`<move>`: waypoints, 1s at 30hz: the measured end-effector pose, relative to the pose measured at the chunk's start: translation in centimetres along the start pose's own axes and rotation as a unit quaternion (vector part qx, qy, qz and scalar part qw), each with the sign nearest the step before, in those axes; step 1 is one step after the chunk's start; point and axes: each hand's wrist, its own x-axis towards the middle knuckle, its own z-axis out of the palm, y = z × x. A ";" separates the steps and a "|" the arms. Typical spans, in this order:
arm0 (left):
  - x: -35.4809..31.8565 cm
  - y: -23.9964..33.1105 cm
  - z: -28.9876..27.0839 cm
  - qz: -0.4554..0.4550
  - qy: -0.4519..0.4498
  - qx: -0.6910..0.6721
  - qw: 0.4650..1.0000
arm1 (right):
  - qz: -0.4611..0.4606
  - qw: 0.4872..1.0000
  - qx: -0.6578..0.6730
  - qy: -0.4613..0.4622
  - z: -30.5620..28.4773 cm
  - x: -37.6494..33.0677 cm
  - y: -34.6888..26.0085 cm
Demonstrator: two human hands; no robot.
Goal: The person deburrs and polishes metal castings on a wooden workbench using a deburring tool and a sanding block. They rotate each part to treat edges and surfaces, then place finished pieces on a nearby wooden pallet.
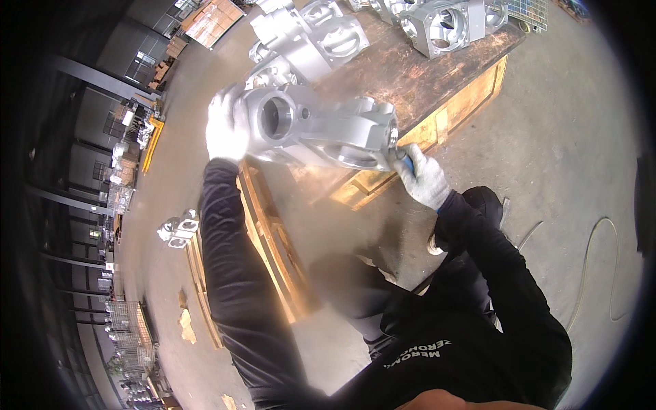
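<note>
A large silver metal casting with a round bore at its left end lies in front of me at the near edge of the workbench. My left hand, in a white glove, grips the casting's left end beside the bore; some of its fingers are hidden or washed out by glare. At the opposite end, my gloved right hand is closed around a small blue-handled tool. The tool meets the casting's right end face, and its tip is too small to make out.
Several similar castings stand on the worn wooden workbench. Wooden beams lie on the floor at the left, near another small casting. A thin hose or cable curves across the floor at the right.
</note>
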 end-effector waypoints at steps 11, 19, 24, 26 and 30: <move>1.4 -1.4 2.0 -0.225 -0.029 -0.006 0.974 | -0.250 0.904 -0.341 0.057 -5.1 7.9 1.7; 1.0 -1.8 3.2 -0.249 0.022 -0.006 0.968 | -0.080 0.980 -0.179 0.022 0.3 2.4 1.6; 0.8 -2.9 3.9 -0.218 0.044 0.013 0.975 | -0.071 0.972 -0.206 -0.089 -1.9 1.7 -3.3; 0.7 -3.1 4.0 -0.187 0.046 0.030 0.981 | -0.084 0.967 -0.203 -0.130 -4.4 3.1 -5.7; 0.4 -3.4 3.9 -0.187 0.054 -0.001 0.981 | -0.055 0.949 -0.246 -0.187 -8.4 9.3 -7.4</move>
